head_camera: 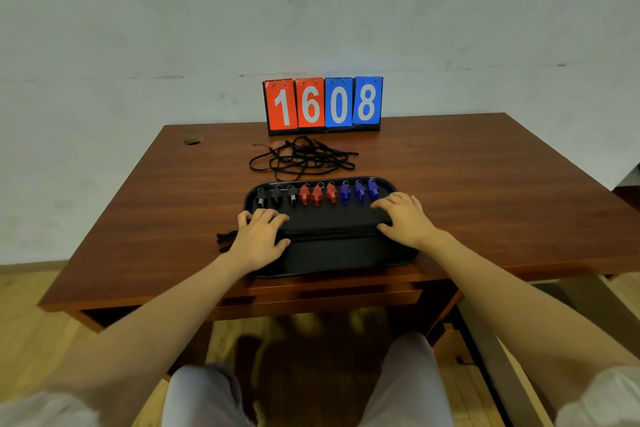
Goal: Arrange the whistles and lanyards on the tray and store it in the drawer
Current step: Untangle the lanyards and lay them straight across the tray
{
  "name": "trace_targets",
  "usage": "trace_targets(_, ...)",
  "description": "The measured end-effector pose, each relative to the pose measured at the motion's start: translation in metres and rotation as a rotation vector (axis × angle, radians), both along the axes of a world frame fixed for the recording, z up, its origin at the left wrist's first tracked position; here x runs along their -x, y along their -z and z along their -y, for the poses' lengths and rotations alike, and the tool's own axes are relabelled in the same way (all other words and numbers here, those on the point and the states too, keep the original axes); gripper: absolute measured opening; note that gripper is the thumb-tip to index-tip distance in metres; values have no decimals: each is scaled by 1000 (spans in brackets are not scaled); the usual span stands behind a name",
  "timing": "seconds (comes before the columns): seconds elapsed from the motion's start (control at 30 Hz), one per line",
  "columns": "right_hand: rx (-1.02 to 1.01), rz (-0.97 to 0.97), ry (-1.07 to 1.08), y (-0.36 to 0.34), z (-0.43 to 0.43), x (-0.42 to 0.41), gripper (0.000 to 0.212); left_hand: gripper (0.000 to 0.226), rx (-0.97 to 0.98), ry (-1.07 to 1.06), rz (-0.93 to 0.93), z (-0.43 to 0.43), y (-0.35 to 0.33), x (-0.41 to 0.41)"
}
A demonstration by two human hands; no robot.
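Nine whistles [317,193], black, red and blue, line the far side of the black tray [389,184]; tangled black lanyards [304,157] lie beyond.

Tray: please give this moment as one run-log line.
whistles: row on tray | lanyards: tangled on table behind tray | left hand, right hand: resting on black case

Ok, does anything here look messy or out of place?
Yes. The black lanyards lie in a tangled heap on the table behind the tray, not on it, while the whistles sit in a neat row by colour. Another dark cord bunch lies off the tray by the left hand.
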State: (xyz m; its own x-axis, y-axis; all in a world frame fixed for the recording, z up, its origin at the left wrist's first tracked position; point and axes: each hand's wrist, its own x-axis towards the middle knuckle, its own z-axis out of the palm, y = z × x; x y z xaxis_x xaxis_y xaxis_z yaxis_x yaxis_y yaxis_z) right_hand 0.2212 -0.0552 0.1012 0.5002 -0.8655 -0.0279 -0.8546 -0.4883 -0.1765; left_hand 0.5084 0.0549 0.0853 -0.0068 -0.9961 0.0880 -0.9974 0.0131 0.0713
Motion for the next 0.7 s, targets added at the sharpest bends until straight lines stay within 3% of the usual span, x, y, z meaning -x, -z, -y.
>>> trace_targets(0.37, 108, 151, -147, -48, 57, -91, 39, 43, 128, -104, -68, 85, -51, -8)
trace_targets(0.7, 9, 78, -95, -46, 159, -171, 37, 34, -50, -256, -110, 180, -50, -62)
